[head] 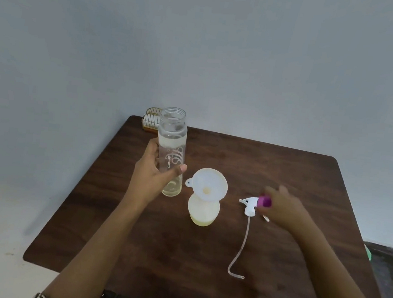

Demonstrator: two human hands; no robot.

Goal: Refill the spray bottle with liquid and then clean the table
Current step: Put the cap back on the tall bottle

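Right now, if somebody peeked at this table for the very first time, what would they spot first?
Probably the tall clear bottle, open at the top and holding pale liquid, gripped by the left hand above the brown table. Next, the white funnel sitting in the small spray bottle at the middle. To the right, the right hand reaches the spray head with its purple collar and long tube.

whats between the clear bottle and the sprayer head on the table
In the head view, the spray bottle with a white funnel in its neck stands between them.

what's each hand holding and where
Left hand grips the clear bottle around its lower middle. Right hand is at the sprayer head; whether it grips it is unclear.
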